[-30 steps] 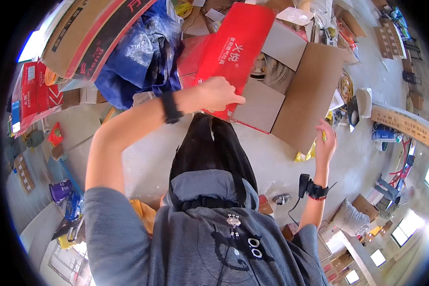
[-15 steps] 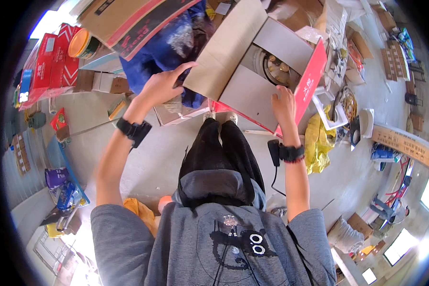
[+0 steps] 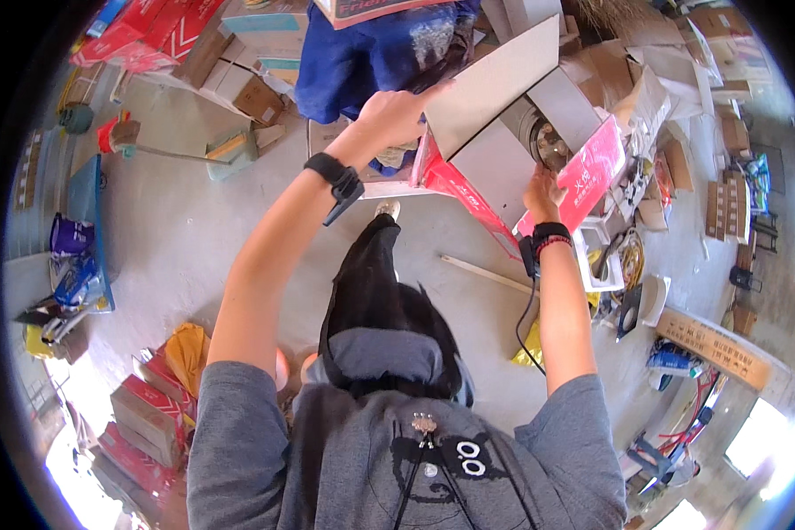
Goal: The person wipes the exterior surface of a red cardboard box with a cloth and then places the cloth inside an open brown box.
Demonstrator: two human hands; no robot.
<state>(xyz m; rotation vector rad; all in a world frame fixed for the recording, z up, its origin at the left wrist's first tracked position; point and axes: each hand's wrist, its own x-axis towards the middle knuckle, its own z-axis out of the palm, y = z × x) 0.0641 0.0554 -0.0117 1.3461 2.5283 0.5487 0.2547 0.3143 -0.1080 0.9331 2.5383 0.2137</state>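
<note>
An open red and white cardboard box (image 3: pixel 477 196) is in front of me, tilted, with its grey inner flaps folded partly over the contents. Between the flaps shows a round metal part (image 3: pixel 549 143) with brass-coloured pieces; the rest of it is covered. At the box's left side my left hand (image 3: pixel 396 117) is closed at the edge of the raised tan flap (image 3: pixel 495 84), some fingers hidden. My right hand (image 3: pixel 543 192) has its fingers curled on the cardboard at the near right, beside the red outer flap (image 3: pixel 596 172).
Blue cloth (image 3: pixel 362 62) hangs beyond my left hand. Cartons and packing (image 3: pixel 671 79) crowd the right, near white foam pieces (image 3: pixel 602 274). A wooden strip (image 3: pixel 486 272) lies on the floor. Red boxes (image 3: pixel 146 415) are stacked behind on the left; a long carton (image 3: pixel 711 349) lies right.
The box now appears farther right in view. My left hand has closed in on its flap edge, where it was apart with fingers spread. My right hand stays at the box; one foot has stepped.
</note>
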